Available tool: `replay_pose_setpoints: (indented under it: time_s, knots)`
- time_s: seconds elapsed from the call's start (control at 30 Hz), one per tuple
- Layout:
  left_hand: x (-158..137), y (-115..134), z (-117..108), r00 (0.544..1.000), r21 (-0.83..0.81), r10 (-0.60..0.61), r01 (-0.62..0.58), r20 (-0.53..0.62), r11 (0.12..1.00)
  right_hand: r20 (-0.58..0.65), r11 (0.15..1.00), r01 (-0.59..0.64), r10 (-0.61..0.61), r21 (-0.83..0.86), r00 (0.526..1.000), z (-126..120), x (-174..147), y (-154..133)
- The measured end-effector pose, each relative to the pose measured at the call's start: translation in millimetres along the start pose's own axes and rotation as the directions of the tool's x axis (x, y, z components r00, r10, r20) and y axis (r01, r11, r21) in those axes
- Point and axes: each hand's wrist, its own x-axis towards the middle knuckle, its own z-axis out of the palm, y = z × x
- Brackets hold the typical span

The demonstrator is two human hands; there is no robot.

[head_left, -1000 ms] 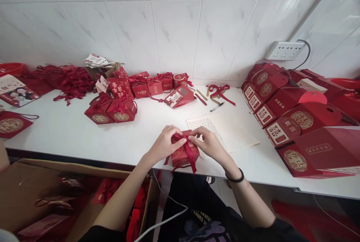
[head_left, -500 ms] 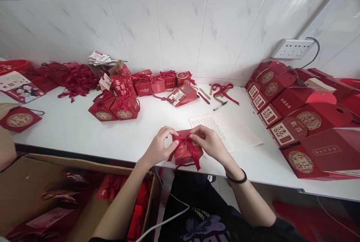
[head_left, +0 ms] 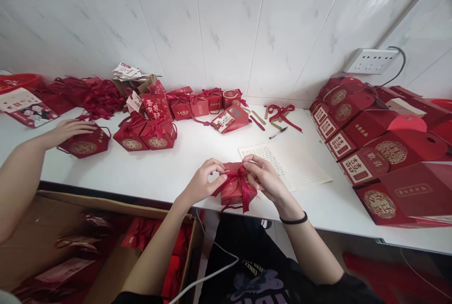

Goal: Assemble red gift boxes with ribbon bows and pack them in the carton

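A small red gift box (head_left: pixel 229 197) with gold print stands at the front edge of the white table, a dark red ribbon (head_left: pixel 246 194) tied in a bow on top. My left hand (head_left: pixel 205 182) is at the left side of the bow, thumb and forefinger curled on the ribbon. From the right, my right hand (head_left: pixel 264 178) pinches the ribbon near the knot, fingers bent. Loose ribbon tails hang down the box's front. The fingertips partly cover the knot.
At left, a co-worker's hand (head_left: pixel 70 132) rests on another red box (head_left: pixel 84 145). Tied boxes (head_left: pixel 155 137) stand behind. A written sheet (head_left: pixel 303 165), pen (head_left: pixel 278 132) and ribbon scraps lie to the right. Stacked boxes (head_left: pixel 384 153) fill the right; an open carton (head_left: pixel 106 200) sits below left.
My right hand has shifted slightly up and turned at the bow. The co-worker's hand has come in with a box, which now stands farther right on the table.
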Motion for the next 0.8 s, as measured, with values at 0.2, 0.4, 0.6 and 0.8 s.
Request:
replay_pose_setpoints:
  time_s: [0.2, 0.4, 0.6, 0.8]
  knots:
    - [0.6, -0.3, 4.6, 0.998, -0.102, -0.058, 0.058, 0.004, 0.993, -0.046, 0.996, 0.044, -0.041, 0.074, 0.998, 0.9, 1.7, 4.1]
    - [-0.8, 1.9, 7.9, 0.991, -0.053, -0.120, 0.118, -0.051, 0.992, -0.056, 0.996, 0.081, -0.083, -0.037, 0.995, -5.3, 2.2, 4.6]
    - [-3.2, 0.1, 8.3, 0.982, 0.046, -0.182, 0.185, -0.047, 0.982, -0.052, 0.955, 0.098, -0.117, -0.280, 0.992, -20.9, 5.2, 8.4]
    - [-2.0, 0.5, 6.7, 0.976, -0.028, -0.216, 0.216, -0.030, 0.976, -0.053, 0.561, 0.335, -0.564, -0.757, 0.824, -18.3, -7.3, 10.1]
